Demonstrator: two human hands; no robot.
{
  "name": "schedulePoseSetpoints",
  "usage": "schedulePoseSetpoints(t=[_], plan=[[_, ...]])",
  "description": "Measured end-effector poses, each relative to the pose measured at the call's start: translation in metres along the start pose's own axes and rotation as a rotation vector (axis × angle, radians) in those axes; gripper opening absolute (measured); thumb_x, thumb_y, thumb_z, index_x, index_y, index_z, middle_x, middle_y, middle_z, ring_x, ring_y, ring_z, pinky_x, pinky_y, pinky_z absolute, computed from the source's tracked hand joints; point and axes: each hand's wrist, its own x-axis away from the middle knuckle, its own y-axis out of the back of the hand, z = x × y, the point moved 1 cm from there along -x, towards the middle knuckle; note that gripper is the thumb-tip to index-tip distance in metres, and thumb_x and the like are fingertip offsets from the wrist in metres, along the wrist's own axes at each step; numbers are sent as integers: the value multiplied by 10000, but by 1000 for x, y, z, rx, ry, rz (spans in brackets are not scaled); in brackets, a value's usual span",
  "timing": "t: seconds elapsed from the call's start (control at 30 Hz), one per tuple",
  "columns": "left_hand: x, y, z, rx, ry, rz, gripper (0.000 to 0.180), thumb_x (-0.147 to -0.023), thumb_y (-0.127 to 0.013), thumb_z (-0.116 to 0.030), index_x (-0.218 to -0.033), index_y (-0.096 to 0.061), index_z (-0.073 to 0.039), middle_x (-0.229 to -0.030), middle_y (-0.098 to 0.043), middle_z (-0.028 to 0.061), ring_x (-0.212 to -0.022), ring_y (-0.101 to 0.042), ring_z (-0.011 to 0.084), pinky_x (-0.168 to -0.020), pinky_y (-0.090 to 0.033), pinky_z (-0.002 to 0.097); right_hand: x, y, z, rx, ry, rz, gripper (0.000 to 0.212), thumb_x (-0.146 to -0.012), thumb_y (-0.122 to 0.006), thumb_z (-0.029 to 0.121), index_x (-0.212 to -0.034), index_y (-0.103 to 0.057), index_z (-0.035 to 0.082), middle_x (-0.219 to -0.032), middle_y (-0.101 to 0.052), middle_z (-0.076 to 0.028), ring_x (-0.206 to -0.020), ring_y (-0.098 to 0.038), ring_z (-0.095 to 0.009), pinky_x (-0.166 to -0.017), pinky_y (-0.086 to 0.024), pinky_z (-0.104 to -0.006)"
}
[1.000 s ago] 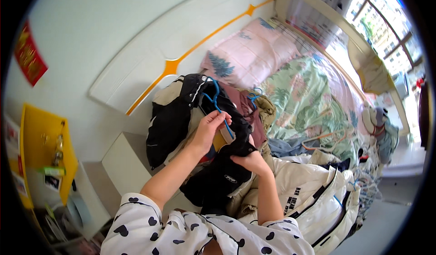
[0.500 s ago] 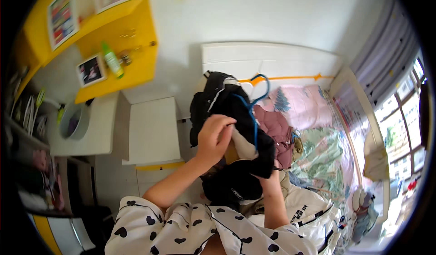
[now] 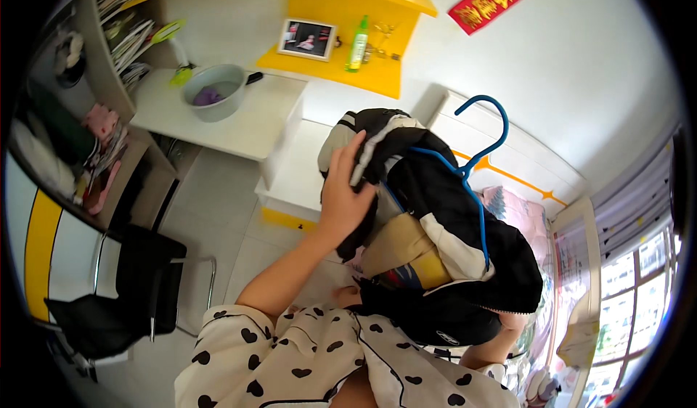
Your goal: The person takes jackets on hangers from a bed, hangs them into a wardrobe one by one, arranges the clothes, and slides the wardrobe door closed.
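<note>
In front of me is a black jacket [image 3: 479,215] with white and grey panels. A blue clothes hanger [image 3: 501,136] sits in its shoulders, the hook standing up out of the neck. My left hand [image 3: 345,194] grips the jacket's left edge, thumb on the inside and fingers over the cloth. At the lower right my right hand [image 3: 513,322] is under the other side of the jacket, holding it up; its fingers are hidden by the fabric. Tan and yellow cloth with a coloured patch shows through the jacket's opening.
Behind the jacket lies a bed with a white headboard [image 3: 523,150] and pink pillow [image 3: 519,212]. A white cabinet [image 3: 298,161] stands beside it. To the left are a desk [image 3: 239,128] with a grey basin [image 3: 225,92], yellow shelves [image 3: 348,9] and a black chair [image 3: 138,292].
My view has swung left, bringing the chair and desk into sight. The jacket has opened out wider and come closer, my right hand moving outward to the right. The left hand has taken the jacket's edge.
</note>
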Motion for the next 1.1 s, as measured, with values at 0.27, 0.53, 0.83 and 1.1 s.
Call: schedulePoseSetpoints(t=[0.27,0.53,0.83,1.1], plan=[[56,137,-22,200,153,-434,298,-864,-581,-7,-1157,-580,47,-1015,-639,81,-913,-579,118,-817,-466,260,-10,-102,-17,-84,-106,350,670,-537,-773,-103,-1172,-582,-5,-1017,-624,-27,-903,-589,-146,-823,-498,-283],[116,264,-2,228,255,-869,306,-856,-634,-53,-1130,-571,69,-1066,-632,96,-973,-599,153,-863,-473,270,-21,-231,-26,-99,-341,786,745,-497,-777,-120,-1206,-569,-18,-1088,-605,-27,-973,-570,-154,-865,-482,-283],[98,300,48,-173,235,-820,445,-863,-612,-69,-1272,-457,15,-1129,-581,128,-1028,-553,179,-909,-430,287,-42,-339,-20,-181,-324,964,392,-538,-761,-103,-901,-652,-5,-896,-655,-45,-858,-615,-168,-783,-502,-281],[46,336,107,-459,315,-948,374,-886,-529,-64,-1250,-526,23,-1057,-645,165,-960,-609,240,-861,-455,315,-110,-443,-62,-430,-470,1146,552,-515,-713,-113,-1043,-613,13,-939,-615,-47,-917,-590,-187,-832,-487,-296]])
